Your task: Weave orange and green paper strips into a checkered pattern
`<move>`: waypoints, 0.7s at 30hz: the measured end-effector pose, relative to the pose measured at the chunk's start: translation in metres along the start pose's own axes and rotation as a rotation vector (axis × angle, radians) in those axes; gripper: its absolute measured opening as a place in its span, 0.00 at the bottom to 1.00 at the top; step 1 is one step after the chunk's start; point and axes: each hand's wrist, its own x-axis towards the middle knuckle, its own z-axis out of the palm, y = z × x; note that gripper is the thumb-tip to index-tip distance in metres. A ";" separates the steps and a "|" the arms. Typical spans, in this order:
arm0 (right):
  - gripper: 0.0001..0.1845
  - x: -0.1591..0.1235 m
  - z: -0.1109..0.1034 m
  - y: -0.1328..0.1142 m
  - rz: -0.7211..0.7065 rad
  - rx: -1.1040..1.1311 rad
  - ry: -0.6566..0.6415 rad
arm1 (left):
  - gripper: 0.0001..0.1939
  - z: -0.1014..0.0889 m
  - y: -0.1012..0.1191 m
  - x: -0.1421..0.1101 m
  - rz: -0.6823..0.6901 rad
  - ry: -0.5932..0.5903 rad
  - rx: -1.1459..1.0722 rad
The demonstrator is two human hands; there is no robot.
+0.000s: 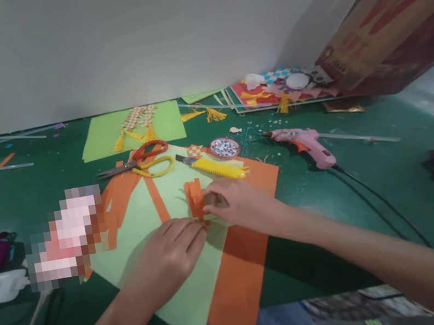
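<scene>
Several orange paper strips [195, 196] stand gathered between my two hands, over a light green paper sheet [134, 265]. My left hand [173, 250] presses at the lower end of the strips, its fingertips closed there. My right hand [236, 203] comes from the right, thumb and forefinger pinching the strips' side. An orange sheet [240, 280] lies partly beneath the green one. Just beyond my hands are a yellow utility knife [218, 168] and scissors [138, 164] with red and yellow handles. One loose orange strip [157, 197] rests on the green sheet.
A pink glue gun [305, 145] with a trailing cord lies to the right. Behind the knife sits a small round dish [225, 148] of little pieces. Tasselled woven paper [140, 117] lies at the back. A brown paper bag [388, 17] stands at the back right.
</scene>
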 end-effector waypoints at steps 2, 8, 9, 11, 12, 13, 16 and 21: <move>0.06 -0.005 0.000 -0.001 -0.040 -0.074 0.040 | 0.10 0.001 0.000 0.000 -0.065 0.009 -0.015; 0.03 -0.015 0.009 0.001 -0.218 -0.221 0.148 | 0.09 0.002 -0.006 0.007 -0.188 -0.045 -0.084; 0.03 -0.016 0.011 0.001 -0.252 -0.237 0.164 | 0.09 0.002 -0.006 0.008 -0.181 -0.063 -0.079; 0.03 -0.017 0.015 0.003 -0.323 -0.270 0.190 | 0.08 0.002 -0.007 0.008 -0.164 -0.086 -0.062; 0.04 -0.018 0.017 0.003 -0.357 -0.287 0.196 | 0.08 0.003 -0.007 0.008 -0.159 -0.090 -0.051; 0.04 -0.020 0.018 0.004 -0.385 -0.303 0.201 | 0.08 0.003 -0.006 0.008 -0.159 -0.088 -0.039; 0.07 -0.024 0.020 0.005 -0.428 -0.331 0.215 | 0.10 0.003 -0.005 0.006 -0.163 -0.055 -0.005; 0.10 -0.030 0.017 0.008 -0.507 -0.307 0.163 | 0.12 0.003 -0.003 0.005 -0.133 -0.015 -0.001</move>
